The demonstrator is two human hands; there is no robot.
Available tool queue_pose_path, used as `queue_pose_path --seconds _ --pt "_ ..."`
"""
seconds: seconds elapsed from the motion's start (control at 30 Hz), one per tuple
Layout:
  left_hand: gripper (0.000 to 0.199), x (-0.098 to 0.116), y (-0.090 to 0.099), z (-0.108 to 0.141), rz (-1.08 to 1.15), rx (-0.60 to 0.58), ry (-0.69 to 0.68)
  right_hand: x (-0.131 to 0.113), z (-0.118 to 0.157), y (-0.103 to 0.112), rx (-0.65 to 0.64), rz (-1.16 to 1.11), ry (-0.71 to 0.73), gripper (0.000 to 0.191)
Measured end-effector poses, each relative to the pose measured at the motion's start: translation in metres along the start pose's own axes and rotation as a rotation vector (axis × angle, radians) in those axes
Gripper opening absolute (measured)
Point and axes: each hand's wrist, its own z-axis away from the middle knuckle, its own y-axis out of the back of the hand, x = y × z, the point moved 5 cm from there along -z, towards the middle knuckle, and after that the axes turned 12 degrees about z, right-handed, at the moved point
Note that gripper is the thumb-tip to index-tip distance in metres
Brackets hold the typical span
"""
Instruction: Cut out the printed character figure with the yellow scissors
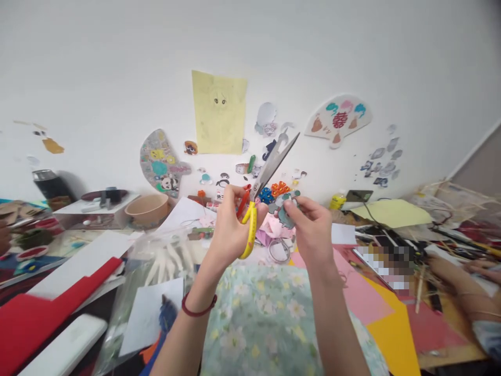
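Observation:
My left hand point(229, 227) is closed around the yellow and red handles of a pair of scissors point(274, 164). Their blades point up and to the right, slightly parted, in front of the wall. Pinched between the fingers of my right hand point(315, 224) is a small grey-green paper cutout point(285, 214), just right of the scissors' handles and below the blades. Part of the cutout is hidden by my fingertips. Below both hands lies a pale green floral cloth point(262, 313).
Plastic-wrapped white hand shapes point(166, 263), red card point(50, 308) and a tan bowl point(146, 209) lie to the left. Pink paper point(364, 292) and orange paper point(395, 324) lie right, near another person's arm point(454, 277). A yellow drawing point(219, 117) and paper fans hang on the wall.

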Motion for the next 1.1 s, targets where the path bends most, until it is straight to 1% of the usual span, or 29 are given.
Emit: queue_pose_path --seconds 0.03,0.1,0.13,0.17,0.23,0.3,0.4,0.5,0.63,0.7,0.77,0.87,0.97,1.1 --pt "0.033 -0.002 -0.005 -0.004 0.005 -0.022 -0.01 -0.003 -0.003 0.004 0.067 -0.004 0.021 0.032" --pt "0.046 -0.004 -0.015 -0.01 0.003 -0.061 -0.03 -0.011 -0.006 0.012 0.189 0.029 0.08 0.031" --pt "0.052 -0.005 -0.019 -0.012 -0.003 -0.072 -0.037 -0.014 -0.007 0.015 0.236 0.055 0.109 0.031" --pt "0.054 -0.006 -0.022 -0.014 -0.011 -0.08 -0.039 -0.016 -0.007 0.018 0.271 0.075 0.13 0.03" --pt "0.048 -0.01 -0.025 -0.016 -0.028 -0.089 -0.028 -0.017 -0.009 0.023 0.307 0.092 0.142 0.029" --pt "0.043 -0.014 -0.026 -0.017 -0.063 -0.094 -0.013 -0.013 -0.011 0.027 0.319 0.08 0.122 0.029" --pt "0.044 -0.02 -0.024 -0.021 -0.121 -0.08 -0.013 -0.007 -0.014 0.031 0.345 0.048 0.094 0.03" --pt "0.041 -0.027 -0.026 -0.025 -0.152 -0.13 0.046 -0.005 -0.018 0.029 0.347 0.032 0.111 0.029" --pt "0.04 -0.032 -0.031 -0.026 -0.175 -0.249 0.159 -0.007 -0.02 0.021 0.321 -0.032 0.215 0.027" --pt "0.039 -0.03 -0.033 -0.026 -0.168 -0.283 0.163 -0.009 -0.02 0.019 0.289 -0.062 0.262 0.027" --pt "0.041 -0.028 -0.034 -0.025 -0.163 -0.303 0.162 -0.009 -0.019 0.018 0.267 -0.084 0.28 0.025" --pt "0.044 -0.025 -0.035 -0.025 -0.146 -0.311 0.154 -0.007 -0.019 0.02 0.251 -0.118 0.29 0.023" --pt "0.043 -0.021 -0.034 -0.024 -0.123 -0.312 0.137 -0.007 -0.021 0.021 0.213 -0.159 0.323 0.021" --pt "0.045 -0.019 -0.032 -0.023 -0.145 -0.315 0.121 -0.007 -0.022 0.024 0.185 -0.198 0.37 0.016"
